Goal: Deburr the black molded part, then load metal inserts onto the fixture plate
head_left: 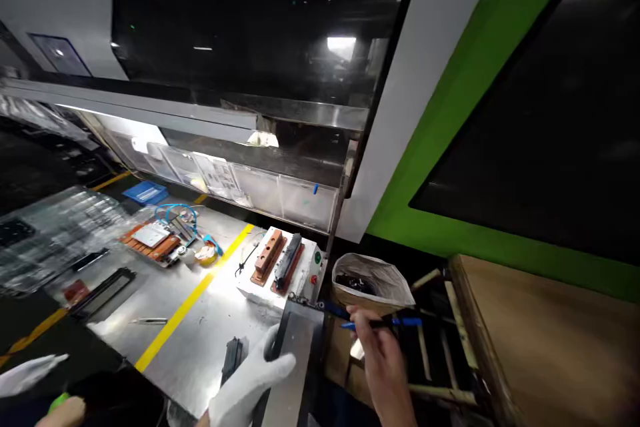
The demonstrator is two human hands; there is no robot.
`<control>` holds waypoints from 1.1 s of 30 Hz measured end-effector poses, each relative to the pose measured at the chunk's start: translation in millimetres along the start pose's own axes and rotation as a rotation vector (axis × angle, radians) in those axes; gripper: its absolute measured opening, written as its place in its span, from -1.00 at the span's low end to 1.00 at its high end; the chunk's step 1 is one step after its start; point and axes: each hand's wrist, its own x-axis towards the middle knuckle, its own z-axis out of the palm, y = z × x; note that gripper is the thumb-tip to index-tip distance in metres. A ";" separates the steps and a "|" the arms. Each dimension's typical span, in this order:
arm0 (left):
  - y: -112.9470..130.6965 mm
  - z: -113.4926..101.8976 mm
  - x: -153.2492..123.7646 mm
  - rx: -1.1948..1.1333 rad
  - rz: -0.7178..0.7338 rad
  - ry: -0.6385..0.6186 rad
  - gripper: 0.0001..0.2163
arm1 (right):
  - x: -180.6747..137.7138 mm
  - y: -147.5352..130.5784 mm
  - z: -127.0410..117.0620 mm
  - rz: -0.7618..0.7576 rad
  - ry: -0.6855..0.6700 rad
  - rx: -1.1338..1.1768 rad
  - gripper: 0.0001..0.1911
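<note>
Right hand (pixel 383 360), bare, pinches a blue-and-black pen-like tool (pixel 385 323) beyond the worktop's (pixel 200 320) right edge; its long axis runs left–right, blue end right. Left hand (pixel 250 383), gloved white, is curled closed on a grey metal block (pixel 297 347) at that near-right edge. Open worktop lies left, across the yellow line (pixel 190 303).

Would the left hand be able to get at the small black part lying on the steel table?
Probably yes. The gloved left hand grips a grey panel right beside the black part, and the table between them looks bare, but it would have to let go first.
</note>
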 end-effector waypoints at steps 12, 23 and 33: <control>7.7 25.2 -18.5 0.256 -0.094 -0.110 -0.33 | -16.0 9.0 -19.9 -0.008 0.117 -0.029 -0.54; 4.1 35.7 -19.5 0.493 -0.046 -0.090 -0.50 | -14.5 -12.7 5.2 -0.182 -0.072 -0.011 -0.62; 8.6 32.7 -21.5 0.159 0.029 0.026 -0.47 | -39.4 6.9 -3.8 -0.325 0.157 0.006 -0.73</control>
